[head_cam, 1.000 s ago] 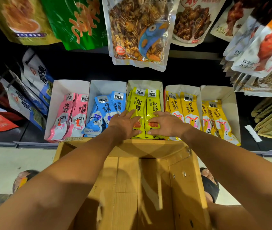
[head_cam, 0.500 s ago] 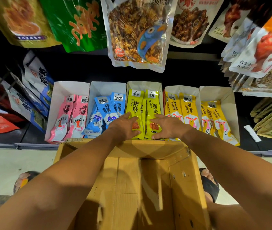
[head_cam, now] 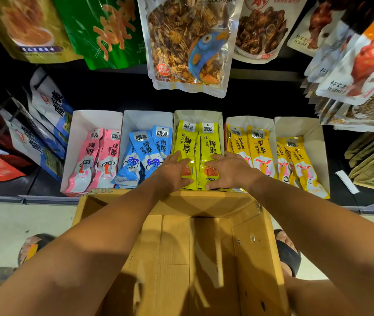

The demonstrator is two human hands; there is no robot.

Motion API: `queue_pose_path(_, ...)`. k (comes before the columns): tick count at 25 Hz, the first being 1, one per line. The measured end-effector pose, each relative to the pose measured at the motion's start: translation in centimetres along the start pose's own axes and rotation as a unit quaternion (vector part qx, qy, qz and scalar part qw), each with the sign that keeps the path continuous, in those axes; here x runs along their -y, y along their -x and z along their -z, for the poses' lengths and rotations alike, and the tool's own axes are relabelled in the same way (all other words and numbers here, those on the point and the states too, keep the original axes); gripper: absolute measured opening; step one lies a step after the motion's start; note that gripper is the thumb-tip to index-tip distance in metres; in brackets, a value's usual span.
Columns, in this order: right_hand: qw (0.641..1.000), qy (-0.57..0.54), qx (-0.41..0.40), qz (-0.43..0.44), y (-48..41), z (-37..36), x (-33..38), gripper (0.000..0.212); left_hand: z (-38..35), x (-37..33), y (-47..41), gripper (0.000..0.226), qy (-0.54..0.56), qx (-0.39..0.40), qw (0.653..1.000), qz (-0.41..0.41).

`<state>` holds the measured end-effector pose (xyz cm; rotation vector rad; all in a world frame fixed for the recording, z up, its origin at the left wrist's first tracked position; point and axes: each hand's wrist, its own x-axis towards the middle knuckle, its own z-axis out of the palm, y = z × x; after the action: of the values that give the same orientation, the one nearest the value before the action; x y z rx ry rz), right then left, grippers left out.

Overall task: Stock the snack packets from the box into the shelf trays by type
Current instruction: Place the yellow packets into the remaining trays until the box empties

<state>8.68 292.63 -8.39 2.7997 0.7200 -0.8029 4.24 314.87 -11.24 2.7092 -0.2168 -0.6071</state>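
Dark shelf (head_cam: pixel 124 96) fills the background, with big snack bags (head_cam: pixel 188 46) hanging over it and more bags (head_cam: pixel 44 124) leaning at the far left. On the shelf we see five white trays (head_cam: pixel 97 119) side by side, walls touching. From left to right they hold pink packets (head_cam: pixel 95 156), blue packets (head_cam: pixel 146 149), lime packets (head_cam: pixel 189 142), and yellow packets (head_cam: pixel 257 147) in the last two. All packets lie with their labels up and their tops toward the back of the shelf.

Both our hands are on the lime packets in the middle tray (head_cam: pixel 198 115). Our left hand (head_cam: pixel 172 172) lies on the left packet of the pair, fingers nearly straight and spread, thumb at the packet's near end. Our right hand (head_cam: pixel 229 171) lies on the right packet, fingers stretched toward the left hand, thumb low by the near edge. Neither hand is clenched; the fingers press flat on the wrappers. The two hands are close, fingertips just apart.

Below our forearms stands the open cardboard box (head_cam: pixel 204 247), its far edge against the front of the trays, its brown bottom and flaps showing. It sits on a pale floor (head_cam: pixel 10 224), between our sandalled feet (head_cam: pixel 288 254).
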Motion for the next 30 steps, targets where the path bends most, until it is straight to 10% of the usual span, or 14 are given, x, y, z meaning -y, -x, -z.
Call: queue_pose_path(30,0.984,-0.118,-0.114,0.068,0.4,3.9,3.9,0.081,4.5,4.3,5.3,0.062,-0.051,-0.091,0.994,0.03)
